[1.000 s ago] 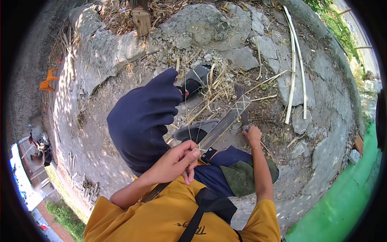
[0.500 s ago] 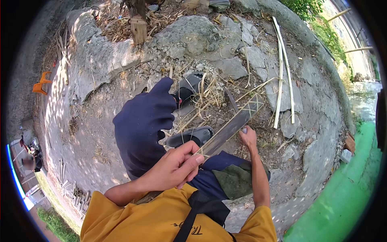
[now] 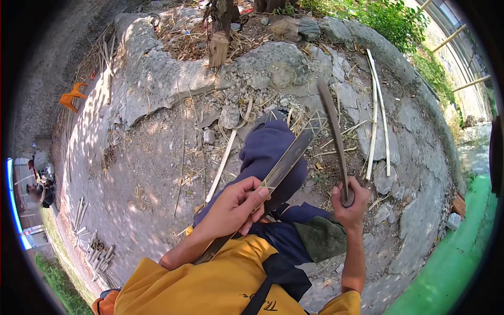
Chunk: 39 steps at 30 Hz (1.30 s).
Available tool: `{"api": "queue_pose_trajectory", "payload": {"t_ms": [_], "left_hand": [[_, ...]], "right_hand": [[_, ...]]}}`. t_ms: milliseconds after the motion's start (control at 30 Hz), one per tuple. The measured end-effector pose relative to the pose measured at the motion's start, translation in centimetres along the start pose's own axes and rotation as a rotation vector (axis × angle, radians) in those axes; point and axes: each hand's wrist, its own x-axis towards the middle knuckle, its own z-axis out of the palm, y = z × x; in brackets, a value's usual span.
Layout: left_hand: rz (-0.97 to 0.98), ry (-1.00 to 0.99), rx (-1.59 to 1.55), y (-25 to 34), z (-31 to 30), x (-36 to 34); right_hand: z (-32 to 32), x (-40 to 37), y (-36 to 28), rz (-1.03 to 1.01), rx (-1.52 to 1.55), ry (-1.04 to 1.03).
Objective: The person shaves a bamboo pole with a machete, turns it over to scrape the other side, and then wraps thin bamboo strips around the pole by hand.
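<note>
My left hand [image 3: 239,206] is closed round a long dark strip of wood or bamboo [image 3: 287,160], which slants from near my waist up to the right and has pale crossed bands at its far end. In my right hand [image 3: 350,202] is the handle of a long knife [image 3: 332,126], its blade upright and pointing away from me. The blade stands just right of the strip's far end. My leg in dark blue trousers [image 3: 268,147] is bent beneath the strip.
Two long pale strips [image 3: 374,115] lie on the cracked ground at the right, and a shorter pale strip [image 3: 221,167] lies left of my leg. A cut stump [image 3: 218,48] stands ahead. At far left are an orange chair [image 3: 72,97] and a person [image 3: 46,193].
The knife has come up from low beside the strip and now points forward. My right hand has shifted right and lower. My leg has moved in under the strip, and the view has shifted.
</note>
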Motion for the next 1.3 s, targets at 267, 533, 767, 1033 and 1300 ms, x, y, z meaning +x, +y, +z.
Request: {"api": "queue_pose_trajectory", "payload": {"t_ms": [267,533,767,1033,1300], "left_hand": [[0.133,-0.007,-0.009,-2.0,-0.2,-0.9],[0.145,-0.014,0.147,-2.5,-0.2,-0.5],[0.108,0.017,0.046,-1.7,0.3,-0.6],[0.06,-0.056,0.056,-1.3,-0.1,-0.2],[0.034,-0.012,-0.005,-1.0,0.4,-0.4]], "right_hand": [[3.4,-0.8,-4.7,-0.358,-0.294,-0.222],[3.2,-0.1,-5.1,-0.387,-0.326,-0.277],[3.5,-0.2,-5.5,-0.36,-0.292,-0.291],[3.7,0.6,-5.6,-0.313,-0.277,-0.254],[3.7,0.8,-5.4,-0.297,-0.293,-0.243]]}}
